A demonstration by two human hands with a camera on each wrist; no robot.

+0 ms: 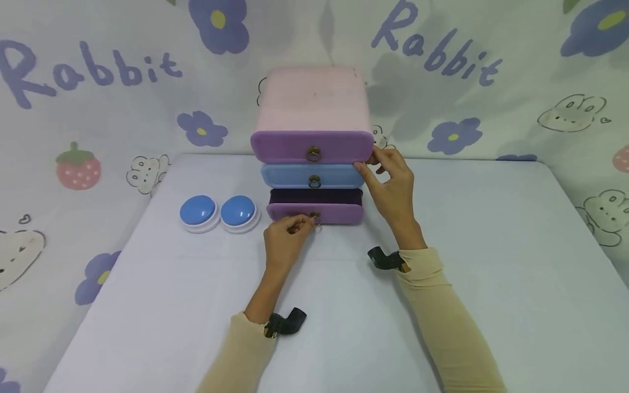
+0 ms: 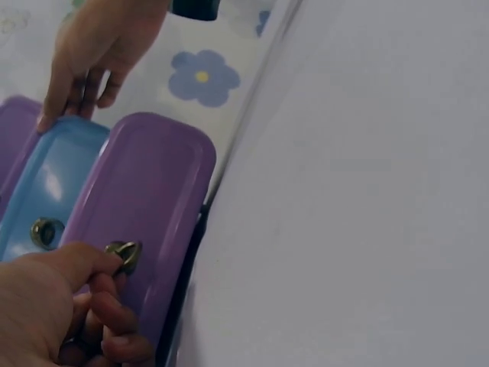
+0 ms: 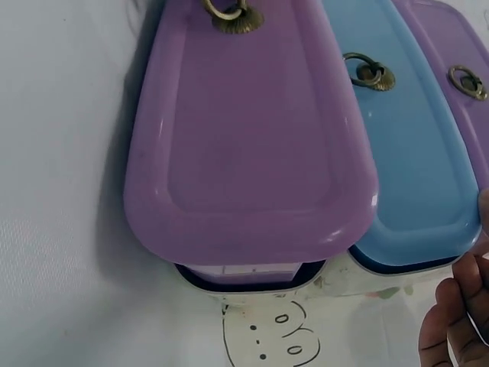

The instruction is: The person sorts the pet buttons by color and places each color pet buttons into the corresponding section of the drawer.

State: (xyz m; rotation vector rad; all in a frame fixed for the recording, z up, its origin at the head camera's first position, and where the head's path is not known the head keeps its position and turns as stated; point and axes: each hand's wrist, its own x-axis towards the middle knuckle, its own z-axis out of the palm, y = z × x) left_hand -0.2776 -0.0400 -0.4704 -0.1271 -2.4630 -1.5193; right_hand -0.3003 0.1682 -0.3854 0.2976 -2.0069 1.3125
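A small drawer chest (image 1: pixel 314 101) with a pink top has three fronts: purple, blue and purple. My left hand (image 1: pixel 287 240) pinches the brass ring pull (image 2: pixel 124 257) of the bottom purple drawer (image 1: pixel 339 214). This drawer sits partly out, its dark inside showing above the front. At the chest's right side, my right hand (image 1: pixel 393 183) holds the edge where the top purple drawer (image 1: pixel 280 146) meets the blue drawer (image 1: pixel 285 176). Its thumb lies on the front and the other fingers reach along the side. Both upper drawers look pushed in.
Two blue round push buttons (image 1: pixel 198 210) on white bases stand side by side on the white table (image 1: pixel 172 327), left of the chest. Behind the table hangs a patterned cloth (image 1: pixel 304 33) with flowers, rabbits and lettering.
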